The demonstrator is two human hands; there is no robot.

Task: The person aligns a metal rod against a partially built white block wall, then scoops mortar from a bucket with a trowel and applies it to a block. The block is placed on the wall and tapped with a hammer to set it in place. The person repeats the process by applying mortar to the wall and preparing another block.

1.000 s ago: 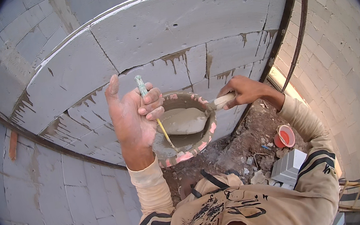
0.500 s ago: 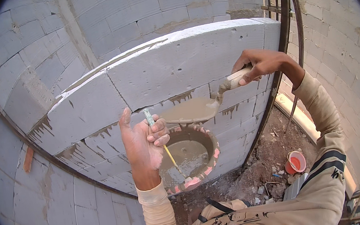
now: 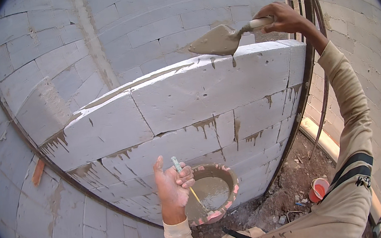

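Note:
My right hand [image 3: 281, 17] is wrapped round the pale handle of a pointed trowel [image 3: 217, 41] with grey mortar on its blade. The blade is just above the white top of a low block wall [image 3: 205, 84], and wet mortar drips down at its near edge. Lower down, my left hand [image 3: 172, 188] is closed on the pale grip of a bucket handle [image 3: 177, 164]. From the grip a thin yellow length runs to the rim of a pink, mortar-crusted bucket [image 3: 232, 180]. Grey wet mortar [image 3: 212, 190] lies inside the bucket.
A strip of mortar [image 3: 141, 83] lies along the wall's top at left, ending near a raised block [image 3: 42, 108]. Dark upright bars [image 3: 310, 23] stand at the wall's right end. A small red-and-white bucket [image 3: 319, 189] sits on the rubble-strewn ground [image 3: 297, 172].
My right hand has lifted the trowel from above the bucket up to the wall's top. The left hand and bucket appear lower in view, and the view itself has shifted.

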